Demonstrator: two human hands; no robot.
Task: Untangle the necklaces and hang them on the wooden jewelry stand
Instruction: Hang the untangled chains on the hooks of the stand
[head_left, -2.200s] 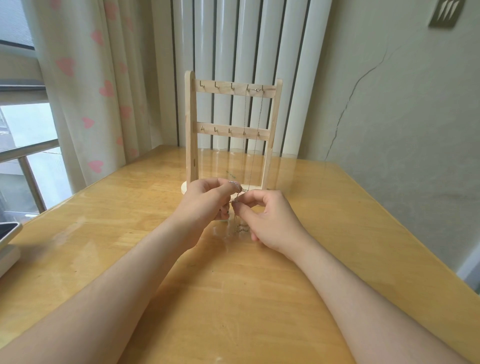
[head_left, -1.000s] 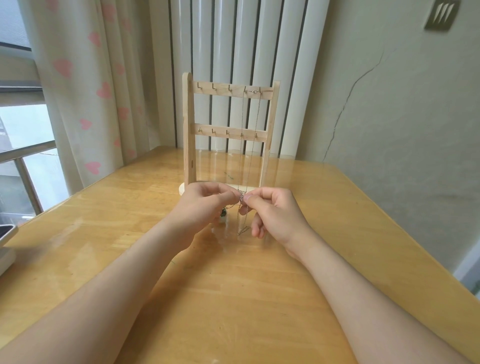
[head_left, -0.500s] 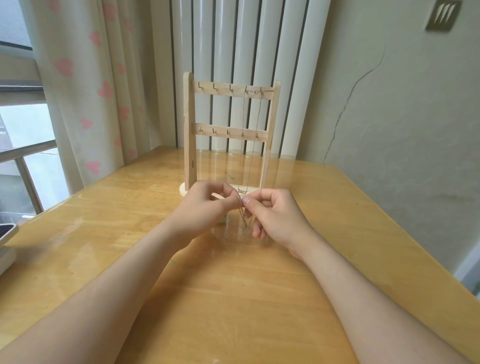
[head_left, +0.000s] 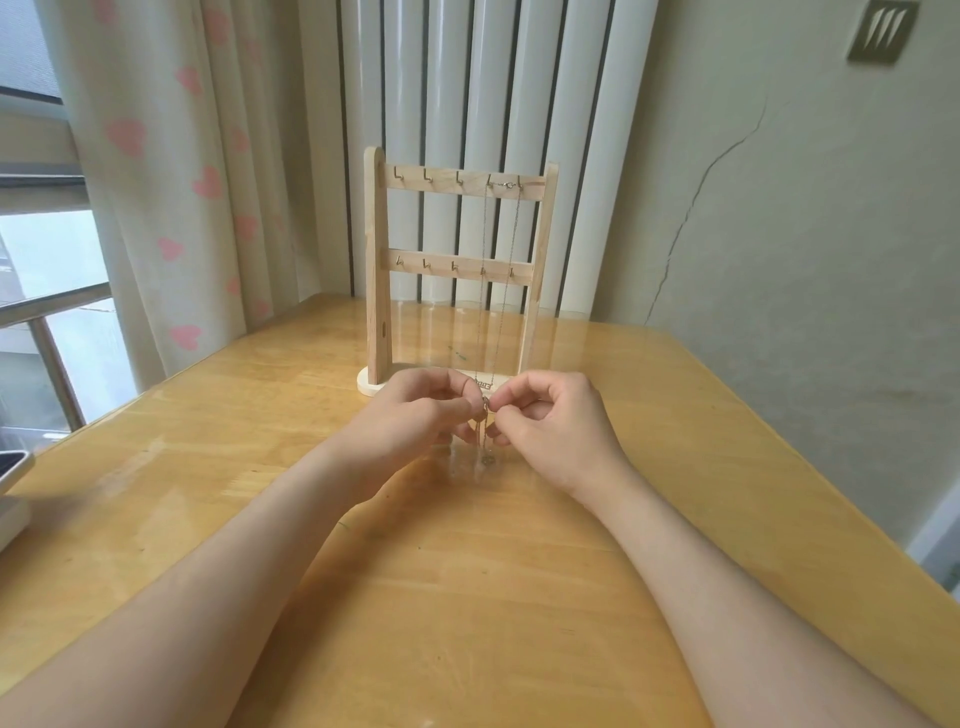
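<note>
From the head view, both forearms reach forward over a glossy yellow wooden worktop (head_left: 467, 597) and the hands meet just in front of the base of the wooden jewelry stand (head_left: 376, 270). The left hand (head_left: 415, 415) has its fingers curled and its thumb and forefinger pinching the top of a thin necklace (head_left: 484, 436). The right hand (head_left: 550, 431) pinches the same spot from the other side, its other fingers bent inward. The two sets of fingertips are almost touching. The fine chain hangs down from the pinch between the hands, with a small ring-shaped piece at its lower end just above or on the worktop. It is too thin to tell whether this is one strand or several tangled together. The stand is upright near the far edge of the worktop, with two uprights, two crossbars and a row of small metal hooks on each bar. A hung necklace (head_left: 511, 249) is draped across the two rightmost hooks of the upper bar; its strands fall past the lower bar and its flat pendant (head_left: 483, 385) sits low at the base, just beyond the fingertips. Behind the stand are white vertical radiator tubes (head_left: 452, 78). A pale curtain (head_left: 171, 182) with pink hearts hangs at the left beside a window (head_left: 41, 260), and a cracked grey-green wall (head_left: 779, 234) is at the right
</note>
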